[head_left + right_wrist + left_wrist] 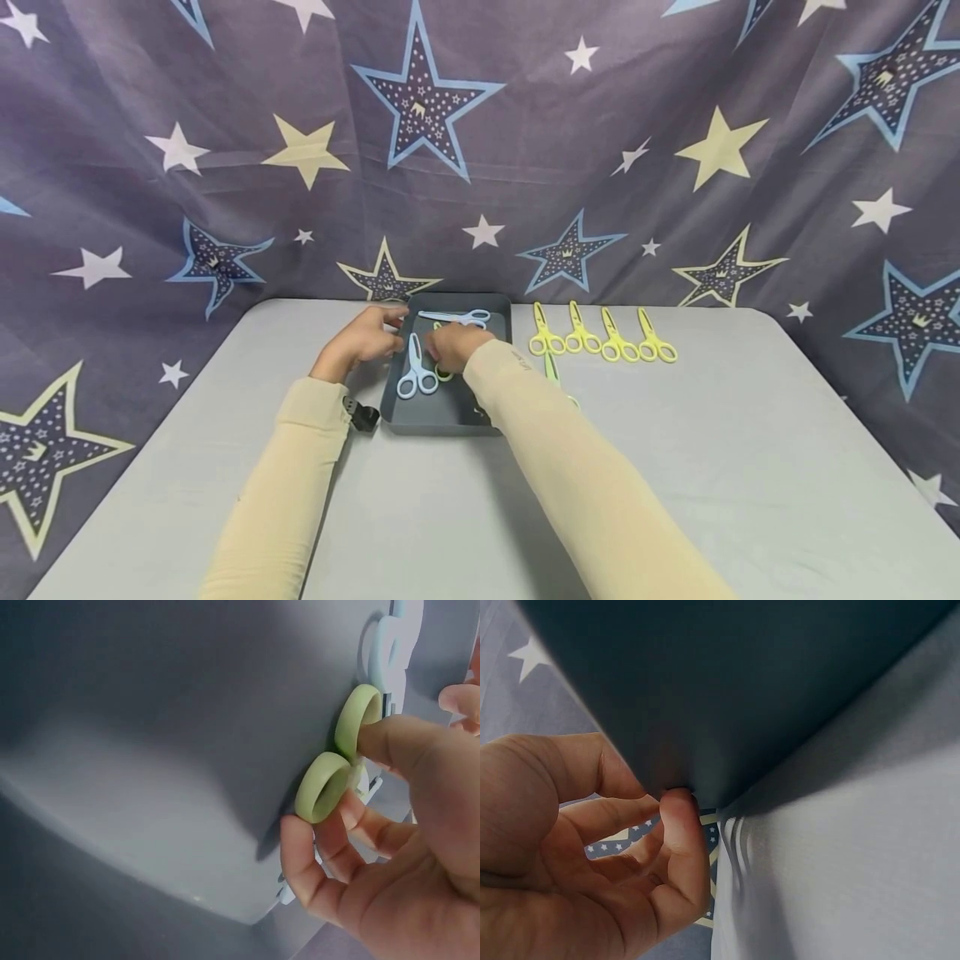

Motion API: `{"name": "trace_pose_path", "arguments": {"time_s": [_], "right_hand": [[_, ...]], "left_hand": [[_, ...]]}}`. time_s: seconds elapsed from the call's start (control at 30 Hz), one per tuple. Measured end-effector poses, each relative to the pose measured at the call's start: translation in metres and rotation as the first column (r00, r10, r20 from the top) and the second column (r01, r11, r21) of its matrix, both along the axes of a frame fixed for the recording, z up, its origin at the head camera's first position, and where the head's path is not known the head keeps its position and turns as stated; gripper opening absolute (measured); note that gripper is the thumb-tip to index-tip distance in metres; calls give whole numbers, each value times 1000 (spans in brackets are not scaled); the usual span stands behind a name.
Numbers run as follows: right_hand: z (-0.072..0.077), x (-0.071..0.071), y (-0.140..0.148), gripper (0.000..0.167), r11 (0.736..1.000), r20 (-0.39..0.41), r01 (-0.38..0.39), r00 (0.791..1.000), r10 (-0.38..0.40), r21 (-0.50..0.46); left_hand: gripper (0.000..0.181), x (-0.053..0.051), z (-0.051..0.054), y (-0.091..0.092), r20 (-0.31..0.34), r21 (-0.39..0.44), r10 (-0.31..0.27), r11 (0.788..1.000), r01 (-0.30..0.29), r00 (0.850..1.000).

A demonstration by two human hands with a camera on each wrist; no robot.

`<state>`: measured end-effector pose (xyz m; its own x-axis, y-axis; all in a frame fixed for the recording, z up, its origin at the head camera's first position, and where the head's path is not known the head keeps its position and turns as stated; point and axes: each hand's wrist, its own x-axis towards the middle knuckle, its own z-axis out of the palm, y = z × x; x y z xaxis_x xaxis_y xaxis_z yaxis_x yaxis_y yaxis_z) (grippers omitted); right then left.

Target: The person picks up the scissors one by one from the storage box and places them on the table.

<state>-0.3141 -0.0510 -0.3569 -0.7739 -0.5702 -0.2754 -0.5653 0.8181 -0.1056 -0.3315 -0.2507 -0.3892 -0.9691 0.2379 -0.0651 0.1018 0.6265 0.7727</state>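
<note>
We see a star-printed cloth [465, 200] behind everything and, before it, the pale surface [750, 458]. The cream right sleeve [577, 467] reaches in from the near side toward the dark gray tray [450, 412] at the far edge. The left hand [367, 335] grips the tray's left wall near the far corner; only the left wrist view shows us a fingertip against its outer face. The right hand [453, 346] pinches the green scissors [310, 787] inside the tray; the right wrist view shows both handle loops, which the head view partly hides. Their long axis runs near to far, blades pointing far. To their left, a blue pair [413, 358] also points far; another blue pair [457, 317] lies crosswise beyond, tip left. Only the head view gives us four yellow scissors [577, 323] right of the tray, tips far, and a second green pair [551, 367], partly hidden by the right sleeve.
</note>
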Motion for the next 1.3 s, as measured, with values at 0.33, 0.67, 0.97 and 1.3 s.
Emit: {"name": "trace_pose_path", "arguments": {"time_s": [0.33,0.67,0.97,1.3], "right_hand": [[-1,-2,0,9,999,-16,-18,1000,18,27],[-1,-2,-1,8,999,-7,-17,1000,18,38],[2,0,0,4,999,-14,-10,1000,10,36],[8,-5,2,3,999,-31,-39,999,40,22]], "left_hand": [[79,0,-1,0,3,4,4,1000,-4,1000],[78,1,-1,0,4,7,-1,1000,1,1000],[79,1,1,2,4,8,0,1000,0,1000],[79,0,0,1,3,6,-5,1000,5,1000]]}}
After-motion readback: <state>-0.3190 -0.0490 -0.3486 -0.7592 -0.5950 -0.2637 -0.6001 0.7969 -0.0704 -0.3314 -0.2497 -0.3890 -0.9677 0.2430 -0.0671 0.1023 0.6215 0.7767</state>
